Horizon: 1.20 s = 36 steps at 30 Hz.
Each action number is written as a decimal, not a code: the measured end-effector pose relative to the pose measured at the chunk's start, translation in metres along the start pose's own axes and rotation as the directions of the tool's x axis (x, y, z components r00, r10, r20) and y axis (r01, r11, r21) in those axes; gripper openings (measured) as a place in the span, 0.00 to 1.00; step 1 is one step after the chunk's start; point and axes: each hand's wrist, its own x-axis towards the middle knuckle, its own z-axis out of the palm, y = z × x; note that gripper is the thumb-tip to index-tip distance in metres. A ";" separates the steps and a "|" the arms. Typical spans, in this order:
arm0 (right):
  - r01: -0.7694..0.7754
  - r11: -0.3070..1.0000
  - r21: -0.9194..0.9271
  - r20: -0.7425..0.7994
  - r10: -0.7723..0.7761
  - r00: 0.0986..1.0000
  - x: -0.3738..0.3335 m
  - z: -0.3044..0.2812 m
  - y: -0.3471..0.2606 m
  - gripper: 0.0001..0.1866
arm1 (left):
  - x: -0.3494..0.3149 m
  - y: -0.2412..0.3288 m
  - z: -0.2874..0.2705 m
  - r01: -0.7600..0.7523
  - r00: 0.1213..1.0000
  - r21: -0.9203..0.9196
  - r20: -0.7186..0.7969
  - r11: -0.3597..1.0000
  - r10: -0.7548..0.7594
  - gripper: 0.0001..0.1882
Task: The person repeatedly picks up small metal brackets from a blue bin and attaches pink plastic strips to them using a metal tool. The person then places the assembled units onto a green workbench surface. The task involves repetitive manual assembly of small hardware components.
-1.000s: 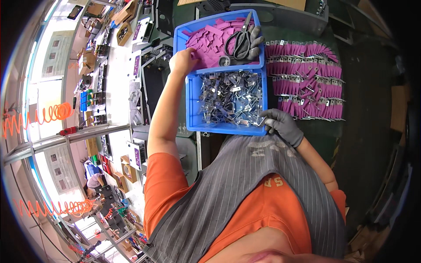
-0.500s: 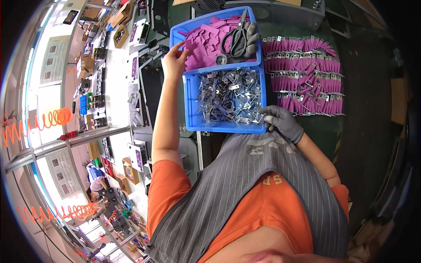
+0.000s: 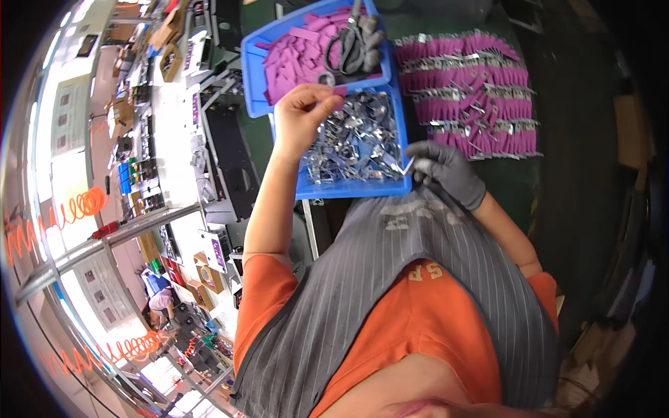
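Note:
My bare left hand is over the seam between two blue bins, pinching a small purple strip between thumb and fingers. In a grey glove, my right hand grips a small metal bracket beside the right wall of the nearer blue bin. That bin holds a heap of loose metal brackets. Beyond it, the farther blue bin carries many purple strips. Black-handled scissors and a grey glove lie on top of the strips.
Rows of metal brackets with purple strips on them lie on the green table to the right of the bins. At left stand a long workbench with parts and boxes, orange coiled hoses, and another person farther off.
My left hand has come out of the farther bin toward the right with a purple strip. My right hand now shows a bracket at its fingertips. The view has shifted slightly.

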 end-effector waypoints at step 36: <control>0.326 0.817 -0.476 0.062 -0.338 0.939 -0.017 -0.006 -0.048 0.11 | -0.059 0.032 0.070 -0.361 0.769 0.263 0.627 0.895 0.125 0.09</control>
